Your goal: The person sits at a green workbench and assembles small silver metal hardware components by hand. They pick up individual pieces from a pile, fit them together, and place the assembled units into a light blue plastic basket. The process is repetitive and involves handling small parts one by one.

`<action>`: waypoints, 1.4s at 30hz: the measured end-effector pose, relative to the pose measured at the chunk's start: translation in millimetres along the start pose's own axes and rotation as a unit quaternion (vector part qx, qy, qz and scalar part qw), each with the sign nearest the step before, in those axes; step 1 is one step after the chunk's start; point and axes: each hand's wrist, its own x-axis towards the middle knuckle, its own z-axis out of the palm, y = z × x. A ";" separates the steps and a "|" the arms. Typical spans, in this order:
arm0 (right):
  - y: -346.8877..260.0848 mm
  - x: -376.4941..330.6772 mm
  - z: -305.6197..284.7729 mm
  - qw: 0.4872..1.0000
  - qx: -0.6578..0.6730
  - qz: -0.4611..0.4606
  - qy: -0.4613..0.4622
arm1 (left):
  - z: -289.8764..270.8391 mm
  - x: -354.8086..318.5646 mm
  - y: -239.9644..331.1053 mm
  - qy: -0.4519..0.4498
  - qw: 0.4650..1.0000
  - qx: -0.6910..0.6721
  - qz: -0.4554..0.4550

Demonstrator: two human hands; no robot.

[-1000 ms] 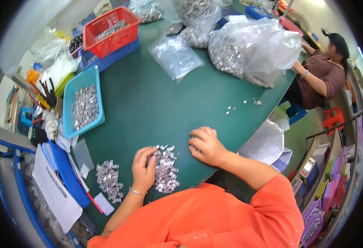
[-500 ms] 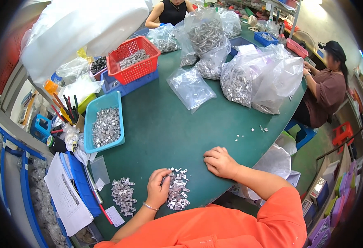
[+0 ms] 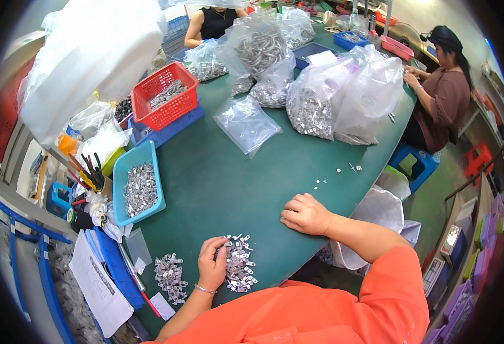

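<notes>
Two heaps of small silver metal parts lie near my edge of the green table [image 3: 223, 189]. My left hand [image 3: 211, 265], with a bracelet at its wrist, rests against the left side of the nearer heap [image 3: 242, 265]. Its fingers curve over the heap's edge, and the thumb stands apart from them. The other heap [image 3: 170, 278] lies to the left of that hand. Further right, my right hand [image 3: 306, 215] rests on the tabletop with its fingers curled under. Whatever those fingers may hold is hidden.
A light-blue basket [image 3: 161, 192] of metal parts stands left, with a red basket [image 3: 193, 92] beyond it. Plastic bags [image 3: 366, 103] of parts and a flat clear bag [image 3: 249, 126] lie farther back. Papers [image 3: 94, 286] are at left. Two people sit at the table, far and right.
The whole view has shifted, so the far bags and baskets appear further left. Both hands keep nearly the same places, the left beside the heap and the right on the table.
</notes>
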 end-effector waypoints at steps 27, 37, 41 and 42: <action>47.8 -235.8 8.7 0.488 0.319 0.673 0.456 | -5.4 -5.9 -17.1 -0.028 0.997 0.049 -0.045; -90.2 -6.7 -24.1 0.964 0.216 0.154 -0.004 | -8.5 -6.9 3.0 0.044 0.980 -0.151 -0.125; -139.3 34.0 35.7 0.966 0.191 -0.024 -0.170 | 0.0 -23.8 8.3 0.051 0.977 -0.130 -0.159; -140.8 38.1 42.9 0.972 0.176 -0.023 -0.157 | -1.5 -23.7 4.7 0.048 0.974 -0.150 -0.160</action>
